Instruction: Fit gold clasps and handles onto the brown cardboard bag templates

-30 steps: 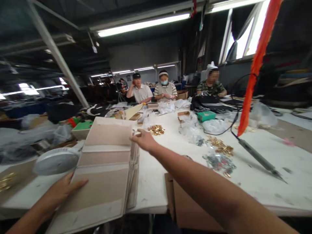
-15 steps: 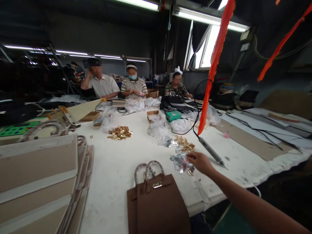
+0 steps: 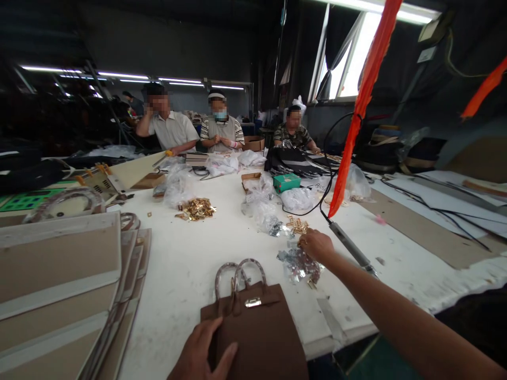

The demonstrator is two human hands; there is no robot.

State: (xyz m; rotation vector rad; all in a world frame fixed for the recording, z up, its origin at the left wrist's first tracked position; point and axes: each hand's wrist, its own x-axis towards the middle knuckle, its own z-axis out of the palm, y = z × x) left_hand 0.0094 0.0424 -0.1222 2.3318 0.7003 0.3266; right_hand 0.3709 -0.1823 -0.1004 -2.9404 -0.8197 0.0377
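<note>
A brown handbag (image 3: 253, 330) with two wrapped handles and a metal clasp stands at the table's near edge. Against its left side rests my left hand (image 3: 202, 351), thumb and fingers apart, with the thumb over the front panel. My right hand (image 3: 319, 245) reaches to the near edge of a small pile of gold metal pieces (image 3: 297, 225). Its fingertips are drawn together there; what is between them is too small to make out. Just below that hand lie small clear packets and silvery bits (image 3: 295, 265).
Stacked beige panels (image 3: 55, 274) fill the left side. A larger gold pile (image 3: 198, 209), plastic bags (image 3: 261, 211) and a green box (image 3: 287, 182) lie farther back. A corded pen-like tool (image 3: 350, 247) hangs by an orange strip (image 3: 358, 111). Several people sit opposite.
My left hand has come into view onto the handbag's left side. The right hand has moved from the clear packets up to the gold pieces. The camera view has shifted slightly.
</note>
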